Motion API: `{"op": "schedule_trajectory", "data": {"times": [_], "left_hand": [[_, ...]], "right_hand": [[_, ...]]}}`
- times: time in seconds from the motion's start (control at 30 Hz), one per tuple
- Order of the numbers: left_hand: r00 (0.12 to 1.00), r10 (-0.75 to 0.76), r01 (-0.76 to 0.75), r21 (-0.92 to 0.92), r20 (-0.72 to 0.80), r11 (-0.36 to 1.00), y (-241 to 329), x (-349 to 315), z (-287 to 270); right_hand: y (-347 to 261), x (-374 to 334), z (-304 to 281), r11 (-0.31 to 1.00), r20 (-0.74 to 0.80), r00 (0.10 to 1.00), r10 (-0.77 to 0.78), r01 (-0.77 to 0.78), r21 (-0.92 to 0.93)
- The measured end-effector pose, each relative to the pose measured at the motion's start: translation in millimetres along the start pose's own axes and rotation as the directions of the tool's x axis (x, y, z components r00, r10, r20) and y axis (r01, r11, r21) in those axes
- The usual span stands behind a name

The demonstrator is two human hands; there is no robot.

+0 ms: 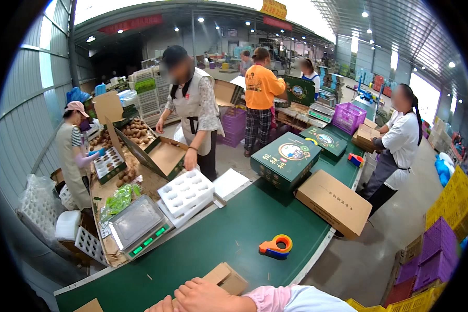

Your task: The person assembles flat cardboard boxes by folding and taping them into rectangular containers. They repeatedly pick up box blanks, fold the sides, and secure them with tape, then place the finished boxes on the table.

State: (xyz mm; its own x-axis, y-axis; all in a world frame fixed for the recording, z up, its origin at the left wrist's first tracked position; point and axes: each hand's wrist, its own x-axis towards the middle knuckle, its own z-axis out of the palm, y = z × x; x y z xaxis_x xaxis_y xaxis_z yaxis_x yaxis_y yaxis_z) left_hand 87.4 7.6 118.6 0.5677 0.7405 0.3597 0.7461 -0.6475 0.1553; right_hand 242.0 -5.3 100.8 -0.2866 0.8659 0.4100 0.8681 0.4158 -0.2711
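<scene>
At the lower edge lies a small brown cardboard box with flaps folded together on top, partly cut off by the picture's rim. Over its near side rests my right hand, palm down with fingers loosely bent, a pink cuff at its wrist. My left hand is against it, mostly cut off below, so its grip is hidden. Beyond them on the green belt stands an orange and blue tape dispenser. A closed brown carton and a green printed gift box sit farther along.
Left of the belt are a weighing scale, white foam trays and a table of round brown fruit. Co-workers stand on both sides, one in an apron at right. Purple crates and yellow crates line the right.
</scene>
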Motion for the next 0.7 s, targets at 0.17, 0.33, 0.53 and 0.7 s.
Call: {"op": "schedule_trajectory", "data": {"times": [0.17,0.33,0.53,0.7], "left_hand": [[0.997,0.01,-0.012,0.018,0.075,1.0,-4.2,7.4,-5.6],[0.996,0.057,-0.058,0.016,0.062,0.998,-20.1,17.8,5.6],[0.998,0.066,-0.066,0.01,-0.01,0.998,-41.3,28.8,24.1],[0.993,0.017,-0.014,-0.023,0.121,1.0,-20.2,70.0,-10.3]], "right_hand": [[3.3,4.1,-6.6,0.999,-0.054,0.998,-0.015,0.018,0.043],[11.0,16.9,6.2,0.981,-0.074,0.996,0.04,-0.026,0.19],[22.6,33.1,14.9,0.968,-0.117,0.992,0.045,-0.014,0.25],[32.0,47.1,20.5,0.969,-0.117,0.99,0.076,-0.045,0.244]]}}
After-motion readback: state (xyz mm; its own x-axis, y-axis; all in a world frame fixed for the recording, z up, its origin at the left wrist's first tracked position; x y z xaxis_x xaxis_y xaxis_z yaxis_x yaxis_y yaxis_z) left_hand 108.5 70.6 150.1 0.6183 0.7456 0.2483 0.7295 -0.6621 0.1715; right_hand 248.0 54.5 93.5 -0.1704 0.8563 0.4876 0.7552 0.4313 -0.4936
